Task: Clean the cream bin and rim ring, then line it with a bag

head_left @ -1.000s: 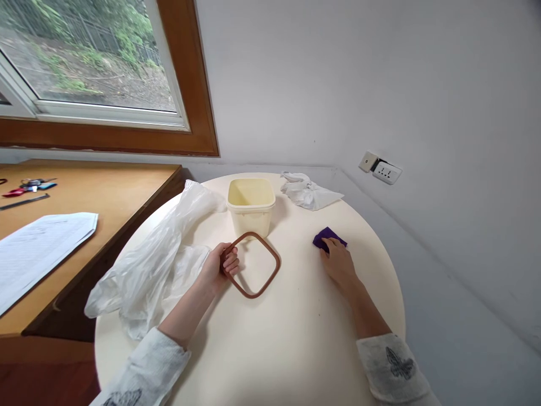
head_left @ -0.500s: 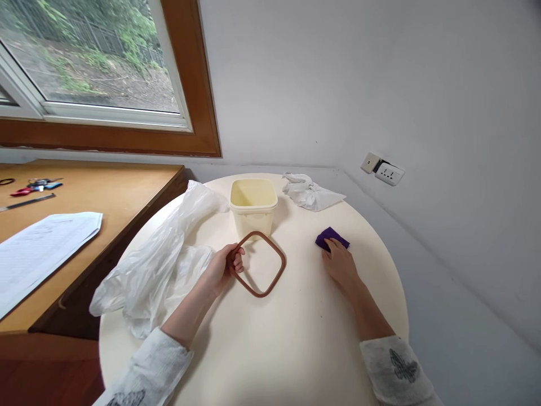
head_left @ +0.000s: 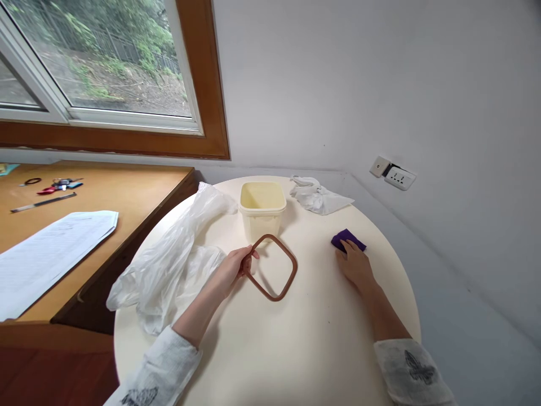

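Pinched at its left corner, a brown rounded-square frame (head_left: 292, 275) is in my left hand (head_left: 235, 269), tilted above the table with its middle hollow. Just behind it stands a cream-yellow plastic bin (head_left: 262, 224), upright with an open top. My right hand (head_left: 355, 264) is closed over a folded purple cloth (head_left: 350, 239) on the right part of the table; the fingertips press on its near edge and the thumb is partly hidden. To the left of the bin lies a crumpled clear-white plastic bag (head_left: 169, 270), partly behind my left forearm.
A white knotted plastic bag (head_left: 319, 197) lies at the back of the round cream table (head_left: 296, 349). On the left, a wooden desk (head_left: 139, 183) bears paper sheets (head_left: 54, 254), keys (head_left: 62, 184) and a pen-like item (head_left: 42, 203). Wall sockets (head_left: 399, 177) are at the right.
The whole view has shifted, so everything appears further right. My right hand and the purple cloth have slid slightly right on the table. The left hand keeps its hold on the brown frame.
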Available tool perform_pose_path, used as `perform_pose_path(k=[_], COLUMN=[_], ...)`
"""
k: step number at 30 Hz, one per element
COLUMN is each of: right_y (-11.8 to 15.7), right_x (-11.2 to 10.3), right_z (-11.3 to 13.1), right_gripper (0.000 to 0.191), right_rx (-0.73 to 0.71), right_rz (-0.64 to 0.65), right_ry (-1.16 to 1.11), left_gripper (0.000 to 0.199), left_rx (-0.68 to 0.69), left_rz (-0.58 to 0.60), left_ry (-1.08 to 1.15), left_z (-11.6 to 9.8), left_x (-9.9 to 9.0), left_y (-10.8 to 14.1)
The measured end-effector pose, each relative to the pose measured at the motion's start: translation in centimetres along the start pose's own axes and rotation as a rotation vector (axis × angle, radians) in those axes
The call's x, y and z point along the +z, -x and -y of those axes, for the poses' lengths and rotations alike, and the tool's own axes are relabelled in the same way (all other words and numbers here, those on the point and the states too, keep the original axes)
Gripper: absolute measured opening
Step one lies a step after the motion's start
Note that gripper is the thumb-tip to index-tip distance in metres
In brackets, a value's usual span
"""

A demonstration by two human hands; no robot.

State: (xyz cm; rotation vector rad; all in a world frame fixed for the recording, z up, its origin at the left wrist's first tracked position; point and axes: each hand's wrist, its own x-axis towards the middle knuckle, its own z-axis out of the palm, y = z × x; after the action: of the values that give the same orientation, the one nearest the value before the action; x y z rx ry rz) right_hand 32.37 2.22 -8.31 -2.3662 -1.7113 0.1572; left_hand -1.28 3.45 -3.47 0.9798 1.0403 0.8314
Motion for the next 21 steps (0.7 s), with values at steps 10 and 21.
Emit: perform_pose_path(k=[10, 21], right_y=[-0.31, -0.09], right_x=[0.11, 0.22], right_z=[-0.50, -0.41], right_gripper=[0.053, 0.053], right_rx=[0.015, 0.012], right_rz=[-0.022, -0.036], right_ry=[0.011, -0.023], left_gripper=[0.033, 0.031], left_rx=[-0.012, -0.023], left_rz=[0.047, 0.100], left_ry=[-0.008, -0.004], left_z=[-0.39, -0.47], left_x=[0.67, 0.80], left_y=[0.56, 0.88])
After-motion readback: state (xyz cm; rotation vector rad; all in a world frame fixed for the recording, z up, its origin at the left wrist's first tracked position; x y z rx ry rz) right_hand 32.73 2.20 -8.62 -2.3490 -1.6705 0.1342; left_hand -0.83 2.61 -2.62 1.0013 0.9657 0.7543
